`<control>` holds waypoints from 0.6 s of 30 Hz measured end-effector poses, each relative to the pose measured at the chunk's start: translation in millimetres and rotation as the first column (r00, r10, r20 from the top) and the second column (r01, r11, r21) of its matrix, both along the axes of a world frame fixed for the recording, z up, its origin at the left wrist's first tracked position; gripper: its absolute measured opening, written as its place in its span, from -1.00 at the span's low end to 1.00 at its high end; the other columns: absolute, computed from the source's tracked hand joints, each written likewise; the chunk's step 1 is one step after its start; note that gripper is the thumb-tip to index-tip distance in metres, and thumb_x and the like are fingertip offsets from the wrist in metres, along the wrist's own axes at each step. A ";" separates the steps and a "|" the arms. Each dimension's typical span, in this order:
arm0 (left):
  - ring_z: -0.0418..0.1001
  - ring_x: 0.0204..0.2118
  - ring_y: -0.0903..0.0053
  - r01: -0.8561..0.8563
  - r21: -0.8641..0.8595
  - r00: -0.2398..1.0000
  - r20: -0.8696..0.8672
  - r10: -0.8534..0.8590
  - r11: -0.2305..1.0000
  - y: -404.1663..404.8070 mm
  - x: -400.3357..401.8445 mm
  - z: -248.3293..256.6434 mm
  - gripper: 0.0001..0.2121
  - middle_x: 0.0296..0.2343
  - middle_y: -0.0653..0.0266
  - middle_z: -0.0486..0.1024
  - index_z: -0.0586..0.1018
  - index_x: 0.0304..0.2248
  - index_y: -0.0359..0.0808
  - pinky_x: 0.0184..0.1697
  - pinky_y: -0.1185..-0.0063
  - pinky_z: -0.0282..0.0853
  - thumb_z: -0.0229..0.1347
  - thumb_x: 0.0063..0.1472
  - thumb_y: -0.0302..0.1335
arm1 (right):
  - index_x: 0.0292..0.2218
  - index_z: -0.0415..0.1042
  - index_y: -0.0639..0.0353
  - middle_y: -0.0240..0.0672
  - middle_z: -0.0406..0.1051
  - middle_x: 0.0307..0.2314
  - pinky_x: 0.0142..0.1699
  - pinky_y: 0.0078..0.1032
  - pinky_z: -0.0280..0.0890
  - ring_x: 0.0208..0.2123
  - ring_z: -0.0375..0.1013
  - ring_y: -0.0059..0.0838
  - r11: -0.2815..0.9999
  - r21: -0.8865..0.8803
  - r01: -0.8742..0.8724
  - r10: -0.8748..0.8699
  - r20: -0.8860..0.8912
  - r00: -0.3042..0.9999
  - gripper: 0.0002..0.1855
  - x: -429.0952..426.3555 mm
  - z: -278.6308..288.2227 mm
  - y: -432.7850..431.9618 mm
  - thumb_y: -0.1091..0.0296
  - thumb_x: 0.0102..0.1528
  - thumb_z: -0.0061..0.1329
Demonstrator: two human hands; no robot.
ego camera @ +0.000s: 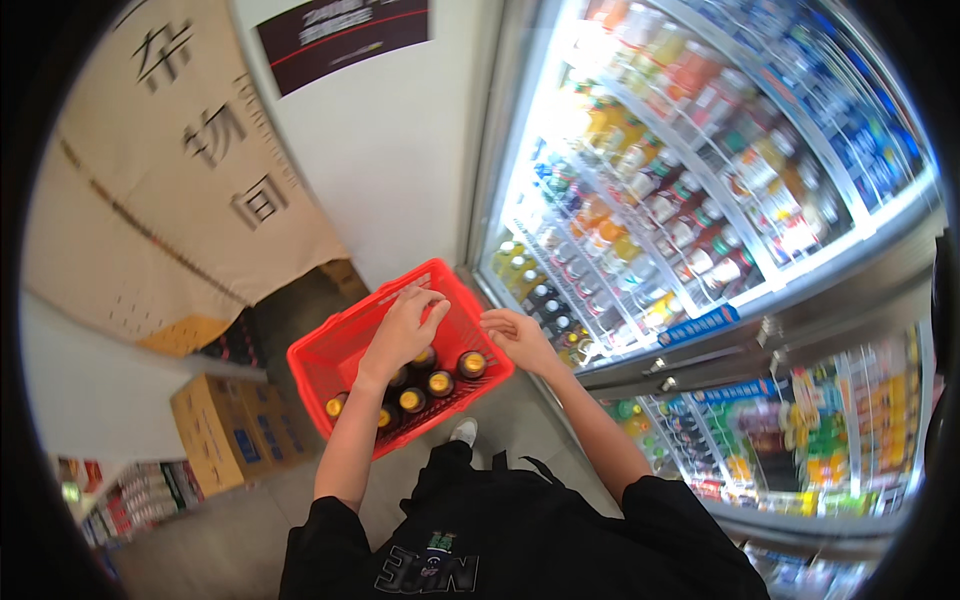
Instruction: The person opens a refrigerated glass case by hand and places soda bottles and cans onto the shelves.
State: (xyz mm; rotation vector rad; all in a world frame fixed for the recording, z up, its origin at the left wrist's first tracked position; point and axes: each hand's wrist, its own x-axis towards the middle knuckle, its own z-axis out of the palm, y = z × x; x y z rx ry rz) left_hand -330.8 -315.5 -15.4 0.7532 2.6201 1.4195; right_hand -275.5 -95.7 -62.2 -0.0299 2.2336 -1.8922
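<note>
A red plastic shopping basket (335,341) stands before me, with several dark bottles with yellow caps (440,383) upright in its near part. My left hand (409,326) hovers over the basket, thumb apart from the bent fingers; nothing shows in its grasp, though its palm is hidden. The left forearm covers some of the bottles. Just beyond the basket's right rim is my right hand (521,341), fingers loosely bent towards the rim and seemingly holding nothing. Whether its fingertips touch the basket is hard to tell.
Lit drinks coolers (652,364) with shelves of bottles line the right side. Cardboard boxes (236,427) sit on the floor at left, below a beige cloth curtain (187,210) bearing writing. A white wall (375,157) with a dark sign (345,37) stands ahead.
</note>
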 end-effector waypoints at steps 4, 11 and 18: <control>0.44 -0.27 0.34 0.168 0.148 0.986 -0.016 -0.167 0.975 78.3 14.4 31.5 -0.77 -0.36 0.10 0.48 0.50 -0.29 -0.43 -0.20 0.51 0.31 -0.02 0.23 -0.39 | -0.20 0.38 0.38 -0.23 0.49 -0.36 -0.14 -0.64 0.35 -0.29 0.48 -0.56 0.922 -0.143 0.361 -0.380 -0.144 0.914 -0.81 53.2 34.1 44.3 0.55 0.12 -0.10; 0.50 -0.33 0.51 0.596 0.308 0.760 0.081 -0.645 0.741 225.0 93.8 26.3 -0.81 -0.37 0.18 0.54 0.52 -0.24 -0.39 -0.26 0.57 0.39 0.00 0.22 -0.46 | -0.24 0.42 0.31 -0.35 0.46 -0.43 -0.26 -0.70 0.31 -0.39 0.43 -0.67 0.438 -0.321 0.839 -0.874 -0.368 0.316 -0.85 164.6 72.8 123.0 0.50 0.13 -0.07; 0.48 -0.21 0.41 0.654 0.435 0.695 -0.023 -0.719 0.619 327.2 159.5 22.7 -0.70 -0.29 0.01 0.50 0.41 -0.09 -0.42 -0.17 0.55 0.36 -0.05 0.26 -0.40 | -0.22 0.41 0.35 -0.25 0.48 -0.42 -0.23 -0.61 0.34 -0.38 0.45 -0.58 0.200 -0.248 0.948 -0.883 -0.465 0.064 -0.77 228.7 109.3 177.5 0.40 0.10 -0.01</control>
